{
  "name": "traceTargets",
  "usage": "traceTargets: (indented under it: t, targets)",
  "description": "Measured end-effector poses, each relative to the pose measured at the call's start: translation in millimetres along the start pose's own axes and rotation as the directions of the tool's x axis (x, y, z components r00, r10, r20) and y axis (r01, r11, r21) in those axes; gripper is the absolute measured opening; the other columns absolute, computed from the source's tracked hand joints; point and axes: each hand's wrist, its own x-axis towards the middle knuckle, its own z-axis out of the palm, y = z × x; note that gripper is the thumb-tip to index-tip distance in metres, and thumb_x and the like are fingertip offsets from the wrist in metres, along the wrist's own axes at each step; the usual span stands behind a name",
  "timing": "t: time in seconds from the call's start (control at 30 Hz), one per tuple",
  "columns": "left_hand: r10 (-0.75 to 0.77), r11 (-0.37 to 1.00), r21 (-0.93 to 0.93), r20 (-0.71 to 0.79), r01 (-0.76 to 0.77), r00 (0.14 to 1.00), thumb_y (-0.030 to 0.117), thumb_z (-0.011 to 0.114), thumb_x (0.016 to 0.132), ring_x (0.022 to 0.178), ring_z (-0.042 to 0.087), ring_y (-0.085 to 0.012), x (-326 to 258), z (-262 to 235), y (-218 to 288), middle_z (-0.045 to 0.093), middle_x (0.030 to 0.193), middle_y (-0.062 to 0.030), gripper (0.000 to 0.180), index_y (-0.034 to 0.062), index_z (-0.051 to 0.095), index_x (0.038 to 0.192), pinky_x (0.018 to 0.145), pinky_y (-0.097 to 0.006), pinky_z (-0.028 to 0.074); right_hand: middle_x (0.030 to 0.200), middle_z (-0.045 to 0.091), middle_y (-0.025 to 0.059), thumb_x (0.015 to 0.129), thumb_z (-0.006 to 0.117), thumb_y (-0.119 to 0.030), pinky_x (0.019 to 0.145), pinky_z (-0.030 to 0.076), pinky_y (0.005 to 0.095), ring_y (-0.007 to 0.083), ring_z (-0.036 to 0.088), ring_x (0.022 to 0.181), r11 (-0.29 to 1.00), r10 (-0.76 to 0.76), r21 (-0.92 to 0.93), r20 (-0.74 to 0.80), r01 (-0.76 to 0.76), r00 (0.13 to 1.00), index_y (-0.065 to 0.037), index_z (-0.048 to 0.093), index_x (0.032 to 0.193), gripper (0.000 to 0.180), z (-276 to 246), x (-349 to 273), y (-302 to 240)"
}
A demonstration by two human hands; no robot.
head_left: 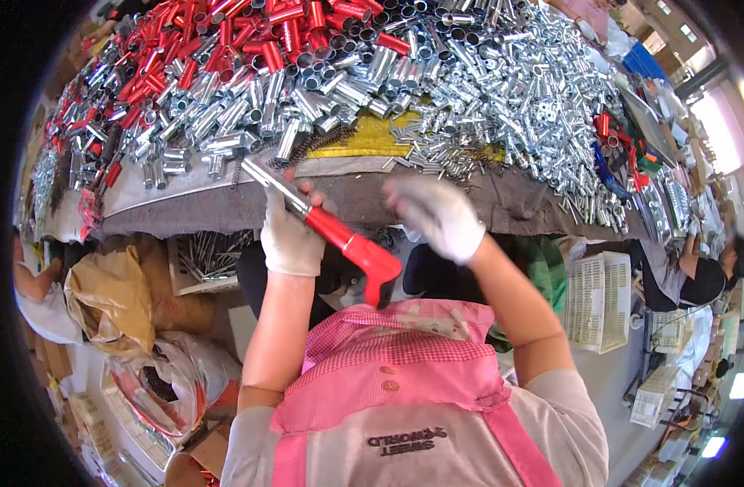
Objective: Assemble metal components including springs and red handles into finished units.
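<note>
My left hand [292,237], in a white glove with bare fingertips, is closed around a long red and silver tube with an angled red end [339,235]. The silver length slants up and left toward the table, while the bent red end points at my apron. To its right my white-gloved right hand [438,217] hovers over the table's front edge, apart from the tube. Motion smears its fingers, and I cannot make out anything in them. Beyond both hands lie heaps of silver tubes [307,105] and red tubes [287,36].
Small metal pins [437,146] and dark springs [331,140] lie on a yellow sheet [364,136]. Grey cloth [193,209] covers the table's front edge. Below stand a white crate [599,300] and a brown sack [112,296]. Other people work at both sides.
</note>
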Motion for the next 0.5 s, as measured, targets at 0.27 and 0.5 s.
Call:
traceTargets:
  t: [0.27,0.5]
  targets:
    - [-0.239,0.962,0.196,0.265,0.19,0.934,0.04,0.043,0.096,0.06,0.049,-0.0136,-27.4,-43.8,-30.5,0.053,0.086,-0.0031,0.041,0.0135,0.043,0.127,0.054,-0.03,0.043,0.108,0.061,0.0041,0.084,0.047,-0.014,0.103,0.031,0.0409,0.022,0.051,0.111,0.586,0.023,-0.807,0.103,0.07,0.994,-0.015,0.064,0.101,0.024,-40.8,53.2,90.4]
    - [-0.313,0.785,0.618,0.469,-0.053,0.826,0.039,0.057,0.09,0.065,0.05,-0.0106,-30.0,-52.0,-27.2,0.055,0.087,-0.006,0.055,0.0007,0.042,0.127,0.059,-0.024,0.043,0.1,0.062,0.0099,0.09,0.052,-0.007,0.084,0.048,0.0326,0.0219,0.06,0.101,0.969,0.104,0.243,-0.25,-0.042,0.963,-0.006,0.055,0.111,0.021,-46.6,51.4,41.6]
